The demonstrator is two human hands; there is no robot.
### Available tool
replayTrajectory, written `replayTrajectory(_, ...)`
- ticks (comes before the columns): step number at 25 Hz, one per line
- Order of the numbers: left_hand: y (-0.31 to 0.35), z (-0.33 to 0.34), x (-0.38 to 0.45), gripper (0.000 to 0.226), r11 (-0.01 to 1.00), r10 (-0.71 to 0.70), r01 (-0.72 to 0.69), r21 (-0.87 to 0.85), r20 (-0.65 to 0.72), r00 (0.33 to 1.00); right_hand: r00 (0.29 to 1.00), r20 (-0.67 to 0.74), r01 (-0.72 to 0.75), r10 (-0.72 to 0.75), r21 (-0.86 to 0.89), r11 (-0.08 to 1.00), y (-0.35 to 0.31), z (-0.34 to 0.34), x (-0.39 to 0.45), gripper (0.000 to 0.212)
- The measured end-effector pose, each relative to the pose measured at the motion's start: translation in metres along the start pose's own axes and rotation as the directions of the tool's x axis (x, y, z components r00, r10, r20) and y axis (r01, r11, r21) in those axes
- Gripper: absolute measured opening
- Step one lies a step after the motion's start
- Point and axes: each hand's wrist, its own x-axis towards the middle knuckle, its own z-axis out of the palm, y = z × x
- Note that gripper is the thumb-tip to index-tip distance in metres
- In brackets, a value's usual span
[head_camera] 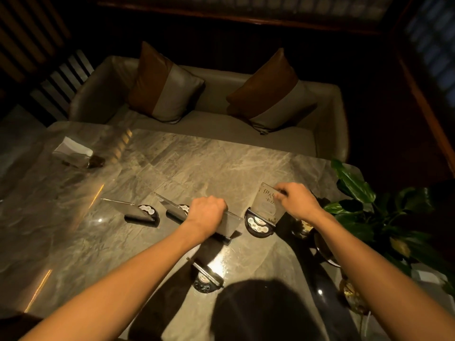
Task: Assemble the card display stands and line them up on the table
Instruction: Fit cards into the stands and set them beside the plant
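Head view of a marble table [172, 168] in a dim lounge, with both bare forearms reaching forward over it. The left hand [205, 214] is curled into a fist over the top edge of a clear acrylic panel [231, 223], the third stand in a row; its fingers are folded around that edge, and the panel stands in a dark base that is largely hidden beneath the wrist. The right hand [295, 201] pinches the upper right corner of a second clear panel [269, 203], printed with characters, which stands upright in the slot of a semicircular black base [258, 223] bearing pale round buttons. To the left, two further stands sit on the table just beside each other: the far-left stand [141, 212] and the second stand [174, 210], each with its panel tilted back. Nearer the camera, a fifth stand [205, 276] rests apart from the row, close to a bright reflection on the tabletop. A tissue holder [73, 152] lies near the table's far left corner. A leafy plant [364, 207] stands at the right edge, and a beige sofa [209, 124] with two cushions lies beyond the table
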Motion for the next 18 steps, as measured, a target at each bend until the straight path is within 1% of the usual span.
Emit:
replayTrajectory(2, 0.011, 0.0, 0.001, 0.013, 0.997, -0.017, 0.019, -0.072, 0.022, 1.0, 0.999, 0.016, 0.039, -0.038, -0.039, 0.999, 0.003, -0.006, 0.008, 0.025)
replayTrajectory(3, 0.016, 0.0, 0.003, 0.014, 0.988, -0.047, 0.05, -0.146, 0.022, 0.999, 0.998, 0.021, 0.059, -0.057, -0.063, 0.996, 0.003, -0.01, 0.011, 0.025)
replayTrajectory(5, 0.019, -0.001, 0.009, 0.031, 0.944, -0.108, 0.109, -0.311, 0.021, 0.994, 0.996, 0.017, 0.093, -0.092, -0.093, 0.991, 0.001, -0.021, 0.018, 0.024)
replayTrajectory(6, 0.022, -0.002, 0.012, 0.032, 0.931, -0.106, 0.108, -0.348, 0.023, 0.994, 0.995, 0.016, 0.103, -0.102, -0.093, 0.99, 0.001, -0.028, 0.021, 0.023)
replayTrajectory(8, 0.027, -0.002, 0.02, 0.021, 0.945, -0.036, 0.041, -0.325, 0.021, 0.999, 0.994, 0.013, 0.112, -0.111, -0.067, 0.991, 0.003, -0.044, 0.03, 0.021)
replayTrajectory(10, 0.03, -0.003, 0.03, 0.027, 0.946, 0.051, -0.054, -0.32, -0.017, 0.999, 0.993, -0.011, 0.114, -0.114, -0.013, 0.993, 0.01, -0.063, 0.04, 0.019)
replayTrajectory(11, 0.032, -0.007, 0.038, 0.032, 0.929, 0.07, -0.079, -0.362, -0.038, 0.997, 0.993, -0.039, 0.114, -0.114, 0.004, 0.993, 0.016, -0.076, 0.045, 0.02)
replayTrajectory(14, 0.045, -0.033, 0.073, 0.04, 0.854, 0.05, -0.097, -0.512, -0.106, 0.993, 0.986, -0.116, 0.121, -0.124, -0.025, 0.992, 0.041, -0.12, 0.06, 0.022)
replayTrajectory(16, 0.059, -0.053, 0.108, 0.03, 0.843, 0.059, -0.136, -0.521, -0.161, 0.985, 0.976, -0.153, 0.143, -0.153, -0.074, 0.987, 0.063, -0.151, 0.07, 0.024)
replayTrajectory(18, 0.077, -0.072, 0.144, 0.022, 0.828, 0.07, -0.171, -0.534, -0.204, 0.977, 0.972, -0.18, 0.135, -0.148, -0.085, 0.987, 0.089, -0.179, 0.078, 0.026)
